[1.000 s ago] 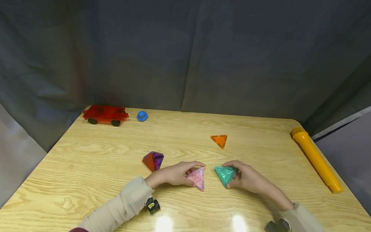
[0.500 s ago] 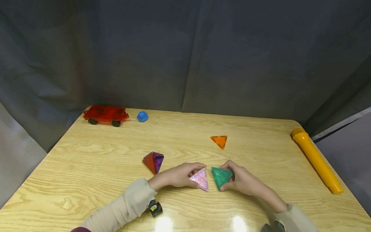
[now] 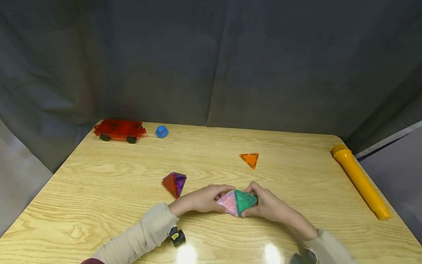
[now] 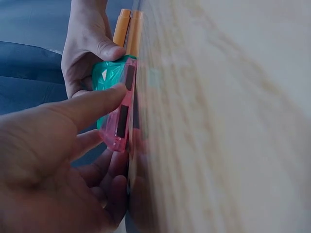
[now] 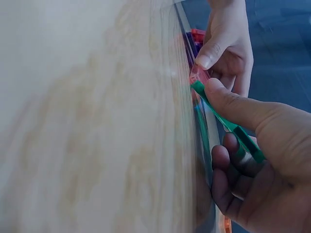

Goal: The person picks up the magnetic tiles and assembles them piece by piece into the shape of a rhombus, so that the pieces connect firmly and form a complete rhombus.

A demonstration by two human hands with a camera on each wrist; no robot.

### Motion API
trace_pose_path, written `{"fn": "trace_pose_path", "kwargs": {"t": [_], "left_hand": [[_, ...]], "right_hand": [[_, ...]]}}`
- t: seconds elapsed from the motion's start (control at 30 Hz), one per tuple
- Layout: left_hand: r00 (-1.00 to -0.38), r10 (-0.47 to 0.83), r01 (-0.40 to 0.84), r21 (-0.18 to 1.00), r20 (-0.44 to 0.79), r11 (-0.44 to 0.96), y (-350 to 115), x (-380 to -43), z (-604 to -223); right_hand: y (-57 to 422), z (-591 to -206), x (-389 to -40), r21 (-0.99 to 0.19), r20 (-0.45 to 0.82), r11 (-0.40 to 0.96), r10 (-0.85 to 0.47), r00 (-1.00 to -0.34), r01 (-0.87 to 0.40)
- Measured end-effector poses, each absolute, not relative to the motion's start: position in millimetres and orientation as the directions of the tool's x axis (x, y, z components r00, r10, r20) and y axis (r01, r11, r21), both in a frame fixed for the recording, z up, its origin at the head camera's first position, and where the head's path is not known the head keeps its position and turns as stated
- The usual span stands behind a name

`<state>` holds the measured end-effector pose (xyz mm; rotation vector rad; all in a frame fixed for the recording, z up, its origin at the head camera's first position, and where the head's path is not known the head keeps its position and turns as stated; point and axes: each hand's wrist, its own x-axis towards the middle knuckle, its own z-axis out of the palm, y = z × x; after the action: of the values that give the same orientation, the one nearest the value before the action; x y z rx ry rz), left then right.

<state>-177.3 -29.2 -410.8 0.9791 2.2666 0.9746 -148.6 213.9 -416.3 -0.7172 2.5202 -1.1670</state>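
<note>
My left hand (image 3: 208,200) pinches a pink triangular magnetic tile (image 3: 228,202) between thumb and fingers at the middle of the near tabletop. From the right, my right hand (image 3: 268,205) grips a green triangular magnetic tile (image 3: 244,201) by its outer edges. In the head view the two tiles meet along one edge, and both look tilted. The left wrist view has my thumb on the pink tile (image 4: 119,119), with the green tile (image 4: 106,77) right behind it. In the right wrist view the green tile (image 5: 224,122) slants above my curled fingers.
A red and purple tile piece (image 3: 174,184) stands beyond my left forearm. An orange triangle tile (image 3: 250,160) lies farther back. Along the far left edge are a red wheeled car base (image 3: 120,130) and a blue toy duck (image 3: 162,131). A yellow-orange tube (image 3: 359,179) lies along the right edge.
My right hand has moved left with the green tile, closing the gap to the pink one. The left hand has shifted slightly right, and the tiles now touch.
</note>
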Motion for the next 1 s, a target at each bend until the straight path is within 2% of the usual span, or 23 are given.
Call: {"fn": "trace_pose_path", "kwargs": {"t": [0.4, 0.7, 1.0], "left_hand": [[-0.630, 0.768, 0.455, 0.744, -0.119, 0.488, -31.8, -178.8, -413.9], [-0.670, 0.733, 0.360, 0.810, -0.120, 0.462, -34.3, -178.3, -415.2], [-0.703, 0.706, 0.324, 0.843, -0.089, 0.429, -37.1, -176.8, -415.8]], "right_hand": [[212.6, -416.0, -148.8, -0.782, -0.033, 0.537, -0.542, -0.839, -0.316], [212.6, -413.3, -148.1, -0.758, -0.009, 0.555, -0.536, -0.844, -0.344], [211.9, -412.6, -147.6, -0.676, 0.032, 0.619, -0.517, -0.856, -0.400]]}}
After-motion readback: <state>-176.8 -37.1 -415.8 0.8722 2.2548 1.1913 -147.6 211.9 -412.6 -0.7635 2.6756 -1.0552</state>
